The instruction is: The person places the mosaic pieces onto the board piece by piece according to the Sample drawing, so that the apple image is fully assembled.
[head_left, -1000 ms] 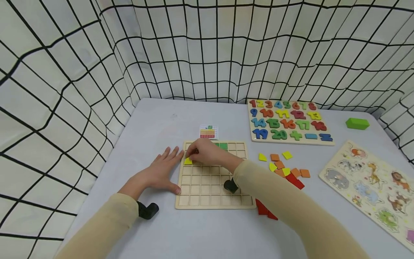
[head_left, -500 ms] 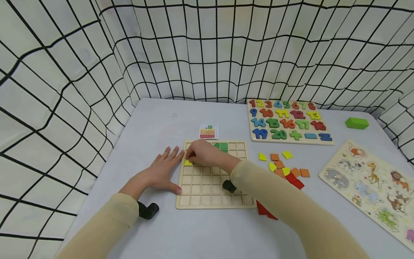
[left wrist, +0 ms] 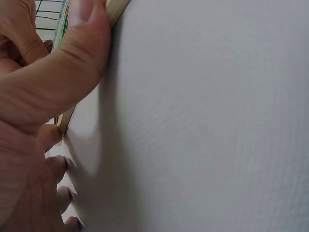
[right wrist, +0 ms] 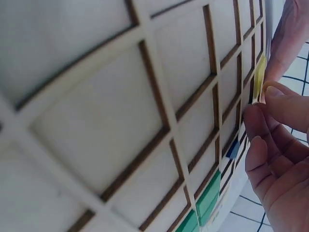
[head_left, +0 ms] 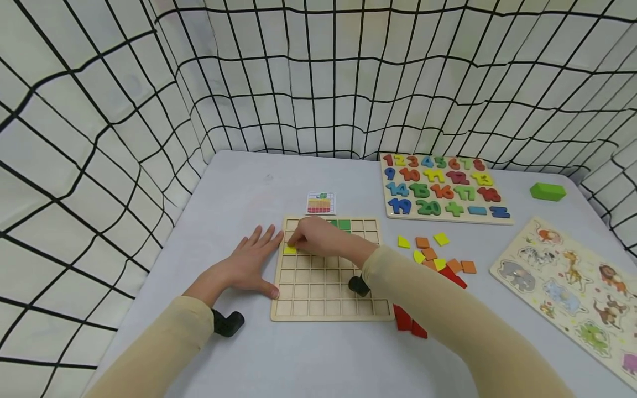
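- Presently the yellow tile [right wrist: 259, 77] sits in the leftmost column of the wooden grid board [head_left: 316, 291], towards the far end; whether it is fully seated I cannot tell
- The right hand [head_left: 318, 237] has its thumb and fingers bent close together at that tile; whether they pinch it or merely press beside it is unclear
- The left hand [head_left: 249, 268] lies spread on the table [head_left: 239, 188], gripping nothing, thumb touching the board's left edge
- Pressed off-centre, the tile could catch on a thin divider and tip up
- An uneven push might turn or slide the board, since bracing shows only along its left side
- The right hand hides several cells from above; a careless lift could flick the blue piece [right wrist: 233, 149] near its fingers, or the green tiles [head_left: 344, 224] just beyond the wrist
- If the wrist drops, the black wrist device [head_left: 359, 286] may scrape the dividers
- A sideways sweep of the right sleeve [head_left: 428, 298] could scatter the red tiles [head_left: 419, 330] just beside it
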`<action>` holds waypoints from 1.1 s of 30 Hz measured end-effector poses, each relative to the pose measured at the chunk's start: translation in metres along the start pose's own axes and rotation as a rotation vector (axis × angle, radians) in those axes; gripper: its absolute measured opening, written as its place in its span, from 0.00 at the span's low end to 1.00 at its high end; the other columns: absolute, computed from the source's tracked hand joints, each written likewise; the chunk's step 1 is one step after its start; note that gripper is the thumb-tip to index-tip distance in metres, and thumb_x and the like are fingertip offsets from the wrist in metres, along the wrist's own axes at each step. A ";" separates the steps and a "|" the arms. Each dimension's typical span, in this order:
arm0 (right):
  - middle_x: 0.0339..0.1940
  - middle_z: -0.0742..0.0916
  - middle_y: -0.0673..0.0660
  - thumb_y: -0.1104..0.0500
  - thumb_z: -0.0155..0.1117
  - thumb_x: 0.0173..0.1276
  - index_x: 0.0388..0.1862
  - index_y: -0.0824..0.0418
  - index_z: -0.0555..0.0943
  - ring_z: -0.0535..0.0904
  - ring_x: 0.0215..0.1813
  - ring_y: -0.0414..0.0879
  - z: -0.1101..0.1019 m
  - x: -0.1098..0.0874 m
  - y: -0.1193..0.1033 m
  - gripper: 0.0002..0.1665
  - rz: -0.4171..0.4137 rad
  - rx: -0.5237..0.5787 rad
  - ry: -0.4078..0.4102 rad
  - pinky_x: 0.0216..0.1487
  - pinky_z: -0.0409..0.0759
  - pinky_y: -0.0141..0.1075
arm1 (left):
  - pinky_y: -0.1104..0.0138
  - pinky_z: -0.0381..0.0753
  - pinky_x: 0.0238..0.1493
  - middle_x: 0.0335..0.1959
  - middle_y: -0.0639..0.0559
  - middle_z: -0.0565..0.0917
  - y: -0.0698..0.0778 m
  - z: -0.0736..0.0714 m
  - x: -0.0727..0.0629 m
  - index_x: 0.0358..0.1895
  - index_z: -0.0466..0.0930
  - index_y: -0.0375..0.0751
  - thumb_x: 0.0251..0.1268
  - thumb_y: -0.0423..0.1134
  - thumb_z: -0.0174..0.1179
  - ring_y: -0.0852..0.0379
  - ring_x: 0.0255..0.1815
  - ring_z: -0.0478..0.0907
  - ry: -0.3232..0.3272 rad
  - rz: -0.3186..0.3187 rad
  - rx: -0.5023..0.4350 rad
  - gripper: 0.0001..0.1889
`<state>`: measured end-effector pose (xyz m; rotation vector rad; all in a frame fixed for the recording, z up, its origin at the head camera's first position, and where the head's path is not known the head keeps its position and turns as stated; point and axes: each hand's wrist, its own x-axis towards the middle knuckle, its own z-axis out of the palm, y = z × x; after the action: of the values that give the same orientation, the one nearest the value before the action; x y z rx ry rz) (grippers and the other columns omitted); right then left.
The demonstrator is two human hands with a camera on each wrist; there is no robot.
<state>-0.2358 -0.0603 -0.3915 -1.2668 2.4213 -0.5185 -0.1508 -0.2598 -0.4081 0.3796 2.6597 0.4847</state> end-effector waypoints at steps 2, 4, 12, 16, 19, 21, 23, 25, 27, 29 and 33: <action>0.51 0.90 0.56 0.66 0.62 0.75 0.57 0.60 0.87 0.82 0.48 0.45 -0.003 -0.006 0.004 0.16 -0.001 0.003 0.010 0.53 0.82 0.34 | 0.32 0.39 0.79 0.85 0.33 0.40 0.001 0.000 0.001 0.83 0.43 0.36 0.42 0.60 0.81 0.28 0.84 0.31 0.000 0.000 0.003 0.70; 0.52 0.91 0.55 0.66 0.61 0.75 0.57 0.60 0.88 0.84 0.50 0.45 -0.009 -0.014 0.009 0.16 0.012 0.011 0.028 0.54 0.83 0.35 | 0.32 0.39 0.80 0.85 0.33 0.40 0.001 0.000 0.001 0.83 0.43 0.36 0.42 0.60 0.81 0.28 0.84 0.31 0.001 -0.003 0.006 0.71; 0.53 0.90 0.57 0.63 0.63 0.75 0.55 0.60 0.88 0.84 0.51 0.49 -0.038 -0.078 0.047 0.14 0.175 0.079 0.113 0.52 0.85 0.40 | 0.32 0.40 0.80 0.85 0.33 0.41 0.002 0.002 0.003 0.83 0.44 0.35 0.41 0.60 0.82 0.28 0.84 0.32 0.007 -0.013 0.032 0.71; 0.51 0.90 0.58 0.64 0.63 0.75 0.56 0.62 0.87 0.84 0.52 0.51 -0.050 -0.114 0.076 0.14 0.274 0.063 0.158 0.53 0.85 0.44 | 0.32 0.40 0.79 0.85 0.33 0.41 0.000 0.002 0.003 0.83 0.44 0.35 0.41 0.61 0.81 0.28 0.84 0.32 0.008 -0.007 0.039 0.71; 0.50 0.90 0.58 0.65 0.63 0.74 0.57 0.63 0.86 0.84 0.52 0.52 -0.054 -0.139 0.097 0.15 0.355 0.050 0.164 0.55 0.85 0.45 | 0.32 0.40 0.79 0.85 0.33 0.41 0.000 0.002 0.004 0.83 0.44 0.34 0.40 0.61 0.81 0.28 0.84 0.32 0.009 -0.006 0.034 0.71; 0.50 0.90 0.58 0.65 0.64 0.74 0.56 0.63 0.86 0.83 0.51 0.51 -0.054 -0.155 0.107 0.14 0.406 0.050 0.149 0.55 0.85 0.45 | 0.32 0.40 0.79 0.85 0.33 0.40 0.000 0.002 0.004 0.83 0.44 0.34 0.40 0.61 0.81 0.28 0.84 0.32 0.007 -0.006 0.035 0.72; 0.50 0.90 0.57 0.65 0.64 0.73 0.55 0.61 0.87 0.82 0.51 0.51 -0.051 -0.168 0.115 0.14 0.443 0.063 0.129 0.54 0.86 0.45 | 0.32 0.40 0.79 0.85 0.33 0.40 0.000 0.002 0.004 0.83 0.43 0.35 0.40 0.61 0.81 0.28 0.84 0.32 0.004 -0.008 0.034 0.72; 0.50 0.89 0.57 0.64 0.65 0.72 0.53 0.60 0.87 0.82 0.51 0.51 -0.046 -0.179 0.118 0.13 0.448 0.076 0.110 0.53 0.87 0.44 | 0.32 0.39 0.79 0.85 0.33 0.40 0.001 0.002 0.004 0.83 0.43 0.35 0.40 0.61 0.81 0.28 0.84 0.31 0.002 -0.013 0.032 0.72; 0.50 0.89 0.55 0.62 0.68 0.71 0.52 0.57 0.88 0.82 0.52 0.50 -0.039 -0.187 0.118 0.12 0.430 0.083 0.095 0.53 0.86 0.43 | 0.32 0.39 0.79 0.85 0.33 0.40 0.001 0.001 0.003 0.83 0.43 0.35 0.40 0.61 0.81 0.28 0.84 0.31 0.002 -0.018 0.031 0.72; 0.48 0.89 0.54 0.59 0.72 0.69 0.50 0.56 0.89 0.81 0.51 0.48 -0.032 -0.191 0.114 0.12 0.394 0.081 0.081 0.52 0.86 0.41 | 0.32 0.39 0.79 0.85 0.33 0.40 0.002 0.001 0.003 0.83 0.43 0.35 0.40 0.61 0.81 0.28 0.84 0.31 0.002 -0.020 0.029 0.72; 0.44 0.87 0.51 0.54 0.77 0.63 0.48 0.55 0.90 0.80 0.46 0.44 -0.018 -0.194 0.105 0.15 0.341 0.038 0.061 0.46 0.85 0.35 | 0.32 0.39 0.79 0.85 0.33 0.40 0.003 0.000 0.003 0.83 0.43 0.35 0.40 0.60 0.82 0.28 0.84 0.31 0.004 -0.013 0.023 0.72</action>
<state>-0.2144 0.1594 -0.3976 -0.8062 2.5898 -0.5061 -0.1528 -0.2559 -0.4081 0.3687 2.6722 0.4513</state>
